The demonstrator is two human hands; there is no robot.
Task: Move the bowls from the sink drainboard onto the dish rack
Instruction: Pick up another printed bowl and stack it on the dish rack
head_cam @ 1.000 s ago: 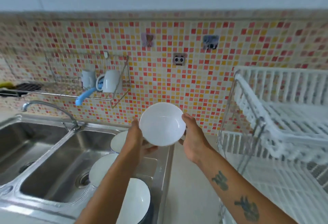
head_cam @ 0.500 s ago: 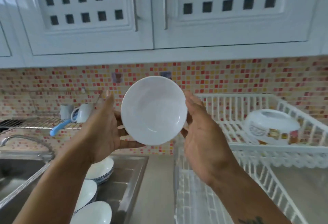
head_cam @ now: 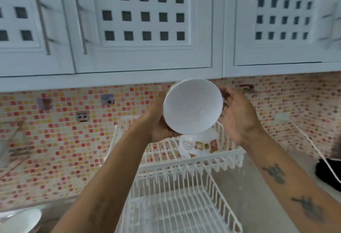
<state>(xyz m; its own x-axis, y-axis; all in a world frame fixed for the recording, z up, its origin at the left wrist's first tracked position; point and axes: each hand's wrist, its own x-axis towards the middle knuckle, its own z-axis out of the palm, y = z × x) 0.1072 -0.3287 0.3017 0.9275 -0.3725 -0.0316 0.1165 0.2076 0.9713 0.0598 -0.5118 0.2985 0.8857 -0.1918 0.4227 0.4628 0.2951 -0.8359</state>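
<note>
A plain white bowl (head_cam: 192,106) is held up in the air between both hands, its hollow facing me, above the upper tier of the white wire dish rack (head_cam: 184,160). My left hand (head_cam: 158,122) cups its left and lower edge. My right hand (head_cam: 238,114) presses against its right side. A white patterned bowl (head_cam: 197,145) lies upside down on the upper tier, just below the held one. At the bottom left corner the rim of another white bowl (head_cam: 20,220) shows on the drainboard.
The rack's lower tier (head_cam: 175,212) stretches toward me between my forearms. White wall cabinets (head_cam: 144,26) hang close above the bowl. A mosaic tile backsplash (head_cam: 60,140) runs behind. A black object (head_cam: 330,172) with a white cord sits on the counter at the right.
Both hands have carried the bowl right and up, from beside the rack to over its upper tier. My view has swung right, so the sink has left the frame.
</note>
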